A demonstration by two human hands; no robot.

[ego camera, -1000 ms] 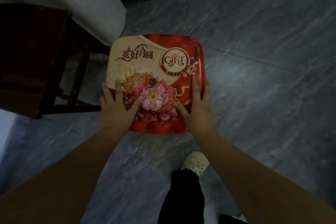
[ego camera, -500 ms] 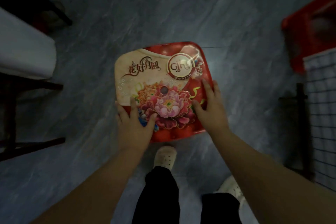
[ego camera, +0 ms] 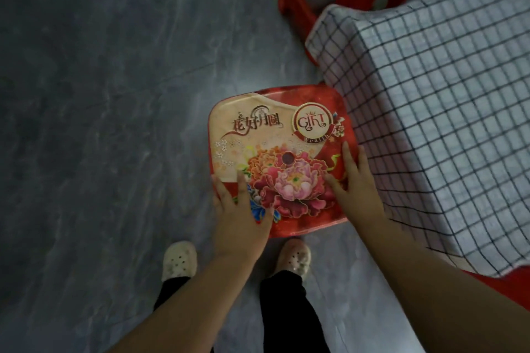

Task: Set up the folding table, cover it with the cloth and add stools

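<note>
- Stool point(ego camera: 282, 135) with a red, peony-printed seat fills mid-frame above the grey marbled floor point(ego camera: 100, 123); I cannot tell whether its legs touch down.
- Left hand point(ego camera: 241, 212) lies flat on the seat's 7 o'clock corner, fingers straight and thumb spread.
- Right hand point(ego camera: 355, 189) lies flat along its 4 o'clock edge, fingers straight.
- Checked cloth point(ego camera: 430, 123) hangs draped from 2 to 4 o'clock, just beside the seat.
- Second red stool point(ego camera: 298, 6) stands at 1 o'clock.
- Pale clogs point(ego camera: 179, 261) show at 6 o'clock.

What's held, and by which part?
The floral stool, by its seat: left hand on the near-left corner, right hand on the right edge, fingers flat on top.
</note>
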